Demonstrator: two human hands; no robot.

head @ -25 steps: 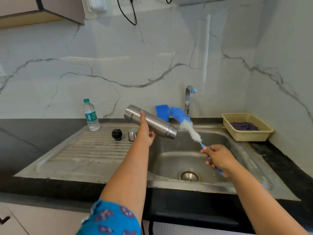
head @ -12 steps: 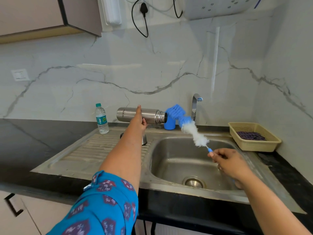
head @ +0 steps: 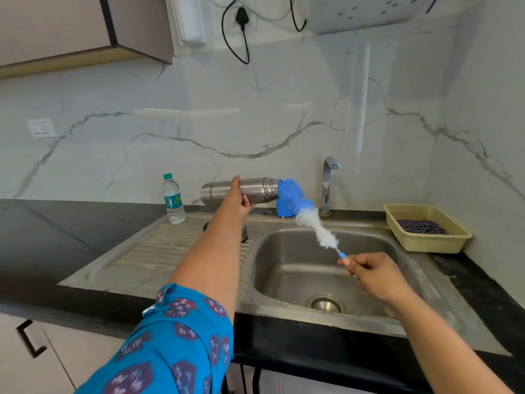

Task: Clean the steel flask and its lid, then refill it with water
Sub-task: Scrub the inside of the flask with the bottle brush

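flask [head: 250, 190]: tilted down → level | brush [head: 309, 220]: blue tip now touching flask mouth

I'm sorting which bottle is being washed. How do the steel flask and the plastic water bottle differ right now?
The steel flask is held level in the air by the left hand; the plastic water bottle stands upright on the sink's drainboard. The flask is open-mouthed, facing the bottle brush; the bottle has a green cap on. The flask is opaque metal; the bottle is clear with a label. Both are slim cylinders.
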